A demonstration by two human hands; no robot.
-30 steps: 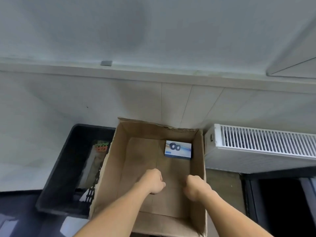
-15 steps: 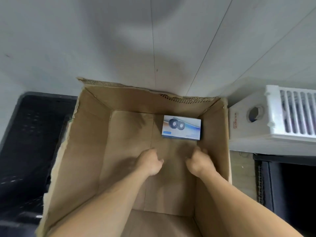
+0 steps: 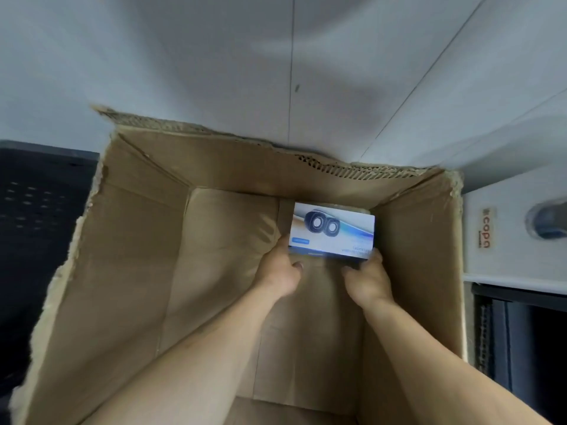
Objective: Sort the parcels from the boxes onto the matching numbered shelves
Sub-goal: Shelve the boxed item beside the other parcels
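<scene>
Inside the cardboard box [image 3: 122, 240], near its far right corner, is the parcel [image 3: 333, 230]. The left hand [image 3: 280, 268] grips the parcel's near left corner and the right hand [image 3: 368, 277] grips its near right corner.

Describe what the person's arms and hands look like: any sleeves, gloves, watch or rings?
The left arm and right arm are bare to the frame's bottom edge, with no sleeve in view. The left hand and right hand wear no gloves. No watch, bracelet or ring shows on either wrist or the visible fingers.
</scene>
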